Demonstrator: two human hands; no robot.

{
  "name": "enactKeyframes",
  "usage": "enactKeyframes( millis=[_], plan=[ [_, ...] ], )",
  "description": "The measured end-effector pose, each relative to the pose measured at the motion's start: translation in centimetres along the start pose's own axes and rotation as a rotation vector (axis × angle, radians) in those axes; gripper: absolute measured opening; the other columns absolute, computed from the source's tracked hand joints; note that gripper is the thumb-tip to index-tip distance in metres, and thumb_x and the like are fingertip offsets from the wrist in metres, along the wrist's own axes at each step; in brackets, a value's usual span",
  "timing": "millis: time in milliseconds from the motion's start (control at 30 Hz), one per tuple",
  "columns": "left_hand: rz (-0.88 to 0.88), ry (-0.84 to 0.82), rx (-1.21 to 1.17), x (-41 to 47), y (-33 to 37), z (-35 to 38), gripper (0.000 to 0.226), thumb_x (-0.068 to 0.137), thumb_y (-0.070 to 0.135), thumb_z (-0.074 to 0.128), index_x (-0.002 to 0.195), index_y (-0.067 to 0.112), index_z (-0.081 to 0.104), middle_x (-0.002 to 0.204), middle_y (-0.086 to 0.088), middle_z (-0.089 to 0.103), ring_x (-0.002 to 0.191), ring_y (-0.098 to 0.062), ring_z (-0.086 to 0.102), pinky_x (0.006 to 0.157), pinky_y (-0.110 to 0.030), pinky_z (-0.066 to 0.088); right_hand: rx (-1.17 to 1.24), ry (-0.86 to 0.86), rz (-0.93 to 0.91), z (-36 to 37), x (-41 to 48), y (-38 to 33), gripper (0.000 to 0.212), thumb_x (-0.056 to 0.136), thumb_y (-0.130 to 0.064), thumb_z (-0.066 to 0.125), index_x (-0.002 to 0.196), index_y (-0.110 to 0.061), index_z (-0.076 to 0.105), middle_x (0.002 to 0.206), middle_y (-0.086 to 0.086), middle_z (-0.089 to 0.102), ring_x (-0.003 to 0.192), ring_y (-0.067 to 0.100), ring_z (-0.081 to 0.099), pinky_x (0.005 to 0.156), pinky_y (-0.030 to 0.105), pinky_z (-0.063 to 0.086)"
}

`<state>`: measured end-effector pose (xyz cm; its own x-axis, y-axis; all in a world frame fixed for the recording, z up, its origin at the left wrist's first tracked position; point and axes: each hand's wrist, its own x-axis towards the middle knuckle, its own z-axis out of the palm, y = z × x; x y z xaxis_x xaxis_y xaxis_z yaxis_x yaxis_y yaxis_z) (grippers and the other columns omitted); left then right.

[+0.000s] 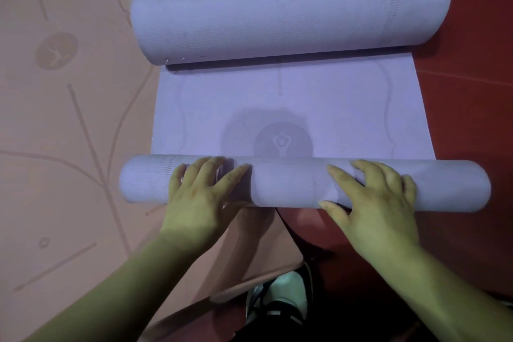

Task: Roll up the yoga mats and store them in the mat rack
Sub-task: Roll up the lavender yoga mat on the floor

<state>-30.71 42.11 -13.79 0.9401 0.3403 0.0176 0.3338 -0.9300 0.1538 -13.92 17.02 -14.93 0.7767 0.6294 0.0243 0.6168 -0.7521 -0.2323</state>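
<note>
On the red floor (pixel 458 86), left grip (pixel 200 197) and right grip (pixel 374 203), fingers spread flat and clamping nothing, press the near roll (pixel 288 186) of a lavender foam yoga mat (pixel 277 108), likely keeping it tight.

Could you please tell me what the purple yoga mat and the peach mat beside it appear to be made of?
Purple yoga mat: probably soft foam, matte; the rolled outer side shows fine wavy embossing, the flat side pressed-in lines and a figure emblem. Peach yoga mat: seemingly the same matte foam, with similar pressed lines and a round emblem. Which foam is unclear.
</note>
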Motion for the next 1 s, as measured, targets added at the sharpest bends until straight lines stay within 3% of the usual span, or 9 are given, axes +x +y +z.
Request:
enactKeyframes(
  millis=[167,333,533,767,1000],
  plan=[
    [0.013,0.048,0.075,-1.0,0.1,1.1,0.055,0.087,0.05,0.065,0.138,0.03,0.062,0.135,-0.01,0.061,0.127,-0.035,0.055,0.101,-0.065,0.039,0.009,0.0,0.011,0.0,0.2,0.0,0.069,0.067,-0.049,0.087,0.131,-0.029,0.068,0.131,0.012,0.058,0.125,0.04,0.05,0.106,0.071,0.031],
    [0.01,0.028,0.025,0.1,-0.3,0.7,0.055,0.086,0.046,0.066,0.139,0.031,0.061,0.135,-0.007,0.061,0.127,-0.032,0.054,0.099,-0.061,0.041,0.024,0.02,0.011,-0.1,0.4,-0.1,0.07,0.069,-0.048,0.085,0.133,-0.027,0.067,0.134,0.015,0.055,0.128,0.041,0.048,0.107,0.071,0.03],
    [-0.013,-0.023,-0.035,1.2,-0.8,0.1,0.057,0.087,0.057,0.055,0.141,0.036,0.059,0.134,-0.001,0.059,0.123,-0.028,0.052,0.101,-0.054,0.04,0.019,0.038,0.018,0.3,0.3,-0.1,0.071,0.067,-0.051,0.086,0.132,-0.028,0.067,0.134,0.014,0.056,0.129,0.04,0.048,0.107,0.071,0.031],
    [-0.063,0.0,-0.038,1.0,-0.8,0.2,0.061,0.086,0.06,0.061,0.142,0.036,0.056,0.138,-0.005,0.056,0.128,-0.033,0.051,0.103,-0.062,0.036,0.032,0.041,0.028,0.4,1.5,0.3,0.068,0.068,-0.051,0.087,0.13,-0.032,0.068,0.133,0.011,0.058,0.127,0.037,0.048,0.107,0.069,0.03],
    [-0.091,-0.008,-0.008,1.0,-1.3,0.6,0.063,0.087,0.064,0.052,0.144,0.038,0.054,0.142,-0.005,0.054,0.134,-0.033,0.047,0.109,-0.064,0.031,0.068,0.047,0.026,0.7,2.1,0.4,0.064,0.076,-0.05,0.083,0.134,-0.03,0.065,0.137,0.013,0.056,0.131,0.039,0.045,0.11,0.069,0.026]
  ],
)
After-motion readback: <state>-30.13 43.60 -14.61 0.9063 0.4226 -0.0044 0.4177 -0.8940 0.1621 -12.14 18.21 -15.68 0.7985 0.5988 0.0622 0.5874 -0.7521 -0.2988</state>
